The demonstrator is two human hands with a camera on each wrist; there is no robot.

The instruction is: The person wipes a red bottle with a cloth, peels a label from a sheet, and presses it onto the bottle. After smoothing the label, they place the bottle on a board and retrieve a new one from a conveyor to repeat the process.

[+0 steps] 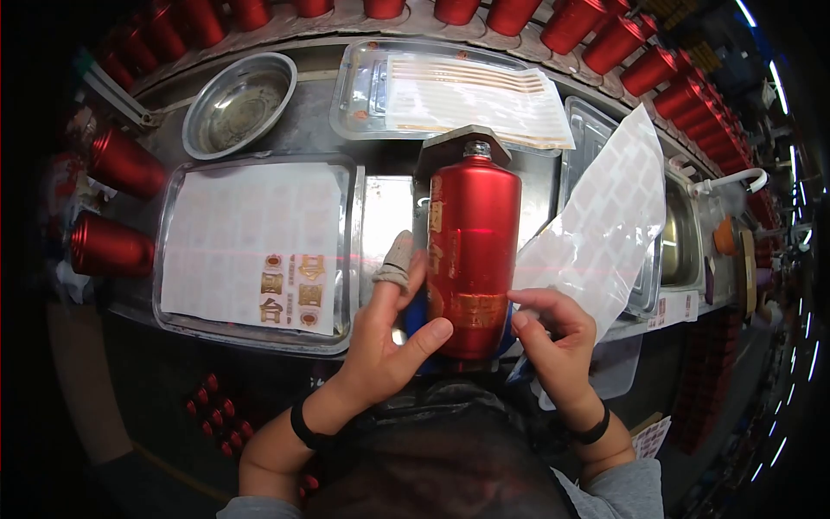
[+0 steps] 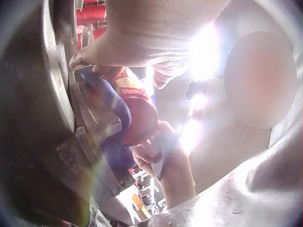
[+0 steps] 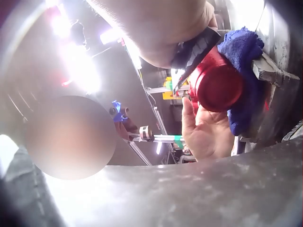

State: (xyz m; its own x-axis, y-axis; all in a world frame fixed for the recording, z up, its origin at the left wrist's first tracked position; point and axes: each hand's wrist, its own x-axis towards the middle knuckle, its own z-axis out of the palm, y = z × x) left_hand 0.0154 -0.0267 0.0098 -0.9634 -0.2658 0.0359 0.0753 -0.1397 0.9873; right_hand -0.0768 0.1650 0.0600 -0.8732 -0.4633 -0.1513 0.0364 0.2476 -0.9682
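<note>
A glossy red bottle (image 1: 471, 251) lies with its neck away from me, on a blue cloth (image 3: 241, 52) that shows in the wrist views. Gold characters run along its left side, and a gold strip (image 1: 482, 310) sits near its base. My left hand (image 1: 380, 337) is beside the bottle's left side, fingers extended, thumb tip at its edge; one finger wears a pale fabric cot (image 1: 396, 259). On the other side, my right hand (image 1: 558, 342) has bent fingers, with its index fingertip right at the strip's end. A dark flat piece (image 3: 196, 54) is tucked in that hand.
A clear tray (image 1: 354, 251) at left holds a sheet of gold stickers. Behind stand a metal bowl (image 1: 194, 130) and another tray (image 1: 346, 86) with striped sheets. A translucent sheet (image 1: 609, 216) lies at right. Several red bottles (image 1: 575, 22) line the conveyor.
</note>
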